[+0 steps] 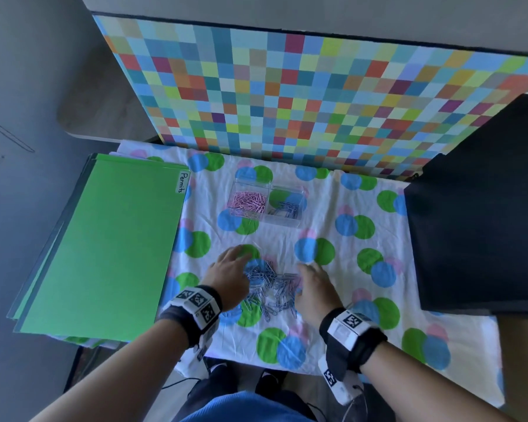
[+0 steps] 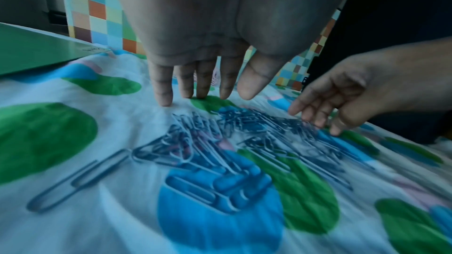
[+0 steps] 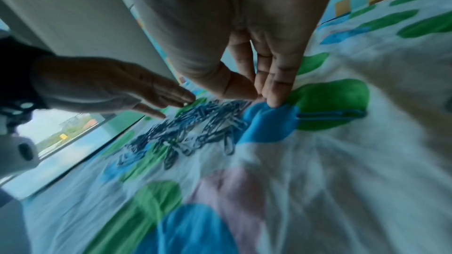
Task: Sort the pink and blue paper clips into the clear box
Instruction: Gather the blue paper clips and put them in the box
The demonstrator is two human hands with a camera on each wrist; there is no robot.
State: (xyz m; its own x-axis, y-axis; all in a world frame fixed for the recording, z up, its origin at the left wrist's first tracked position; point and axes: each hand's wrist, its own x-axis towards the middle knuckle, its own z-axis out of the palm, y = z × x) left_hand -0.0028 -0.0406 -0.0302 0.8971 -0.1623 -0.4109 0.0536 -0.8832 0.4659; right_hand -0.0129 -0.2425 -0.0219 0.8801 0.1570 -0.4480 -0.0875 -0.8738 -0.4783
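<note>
Both grips are released, fingers straight on the spotted white cloth: the loose heap of blue wire paper clips lies between left hand and right hand, the divided clear plastic box well beyond it.

a loose heap of blue paper clips lies flat on the cloth, near the front edge. behind it stands the clear box: pink paper clips fill its left compartment, a few blue ones its right.
</note>
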